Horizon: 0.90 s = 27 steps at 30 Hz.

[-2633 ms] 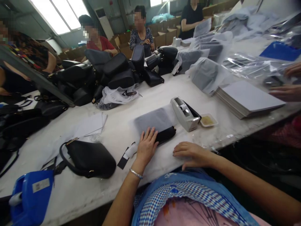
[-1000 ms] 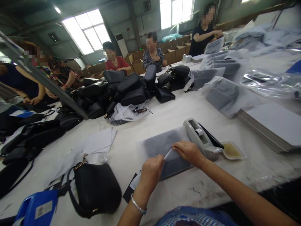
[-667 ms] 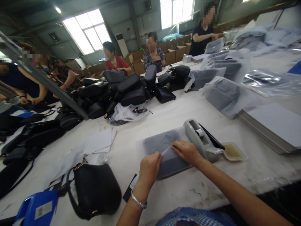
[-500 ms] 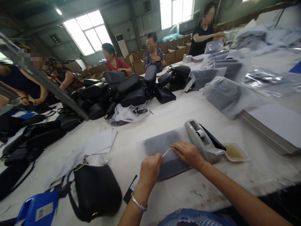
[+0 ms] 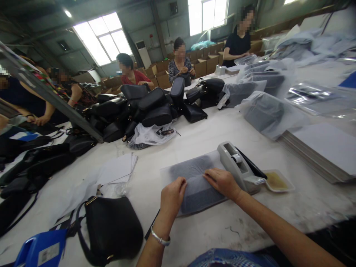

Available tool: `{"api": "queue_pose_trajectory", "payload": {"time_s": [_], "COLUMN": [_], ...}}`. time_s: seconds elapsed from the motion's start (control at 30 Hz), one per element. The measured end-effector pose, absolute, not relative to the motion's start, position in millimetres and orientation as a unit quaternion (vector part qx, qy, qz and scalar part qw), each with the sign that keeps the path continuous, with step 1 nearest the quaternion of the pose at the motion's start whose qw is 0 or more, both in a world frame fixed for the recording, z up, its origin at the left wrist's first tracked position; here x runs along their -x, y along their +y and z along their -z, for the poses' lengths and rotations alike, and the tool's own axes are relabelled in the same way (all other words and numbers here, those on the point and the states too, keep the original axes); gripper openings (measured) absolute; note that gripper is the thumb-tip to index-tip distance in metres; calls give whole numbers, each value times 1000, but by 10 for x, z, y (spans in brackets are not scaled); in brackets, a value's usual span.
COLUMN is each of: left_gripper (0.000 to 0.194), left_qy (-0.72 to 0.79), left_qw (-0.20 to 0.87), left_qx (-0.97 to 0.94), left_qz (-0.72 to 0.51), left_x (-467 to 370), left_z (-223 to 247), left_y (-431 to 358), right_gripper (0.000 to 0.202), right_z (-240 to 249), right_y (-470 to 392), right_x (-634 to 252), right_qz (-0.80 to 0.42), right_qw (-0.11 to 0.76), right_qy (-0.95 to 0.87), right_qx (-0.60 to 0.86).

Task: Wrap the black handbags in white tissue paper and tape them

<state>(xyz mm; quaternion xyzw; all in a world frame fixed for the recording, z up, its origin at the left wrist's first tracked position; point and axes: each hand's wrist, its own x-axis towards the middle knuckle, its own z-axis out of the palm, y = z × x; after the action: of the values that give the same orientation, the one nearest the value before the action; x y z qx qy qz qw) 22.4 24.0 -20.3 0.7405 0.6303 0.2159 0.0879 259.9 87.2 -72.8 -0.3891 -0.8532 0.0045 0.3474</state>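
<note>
A frosted plastic bag [image 5: 198, 193] with something dark and flat inside lies on the table in front of me. My left hand [image 5: 172, 196], a silver bangle on its wrist, pinches the bag's film near its left side. Thumb and fingers of my right hand [image 5: 222, 181] are pressed together on the film farther right. Touching the bag's right end is a grey tape dispenser [image 5: 232, 159]. To the left of my left forearm rests a black handbag [image 5: 114, 226] with a shoulder strap.
Black handbags [image 5: 155, 107] lie heaped across the table. Grey-white boards [image 5: 322, 148] are stacked at right, near a shallow tray [image 5: 275, 180] with a yellowish content. White sheets [image 5: 118, 168] and a blue object [image 5: 41, 248] are at left. Several co-workers stand or sit beyond.
My left hand has shifted slightly left and away from my right hand. The raised film edge between the hands now lies flatter. My right hand has barely moved.
</note>
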Motion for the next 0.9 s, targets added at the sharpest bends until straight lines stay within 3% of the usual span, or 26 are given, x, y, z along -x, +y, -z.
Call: {"api": "queue_pose_trajectory", "payload": {"time_s": [0.13, 0.33, 0.57, 0.7, 0.9], "left_gripper": [6, 10, 29, 31, 39], "left_qy": [622, 622, 575, 494, 560], "left_qw": [121, 89, -118, -95, -122], "left_qx": [-734, -736, -755, -826, -797], "left_qz": [-244, -252, -292, -257, -190], "left_x": [-71, 27, -276, -472, -533], "left_z": [146, 215, 341, 578, 719], "left_y": [298, 367, 144, 41, 30], "right_gripper": [23, 22, 24, 22, 21], "right_z": [737, 746, 719, 696, 619], "right_y": [880, 910, 901, 905, 940], "right_x": [-2578, -2567, -2550, -2545, -2489], "right_qz": [-7, -6, -5, 3, 19], "right_qw": [347, 349, 337, 335, 312], "right_qy": [-852, -848, -852, -854, -863], "right_qx": [391, 398, 401, 399, 397]}}
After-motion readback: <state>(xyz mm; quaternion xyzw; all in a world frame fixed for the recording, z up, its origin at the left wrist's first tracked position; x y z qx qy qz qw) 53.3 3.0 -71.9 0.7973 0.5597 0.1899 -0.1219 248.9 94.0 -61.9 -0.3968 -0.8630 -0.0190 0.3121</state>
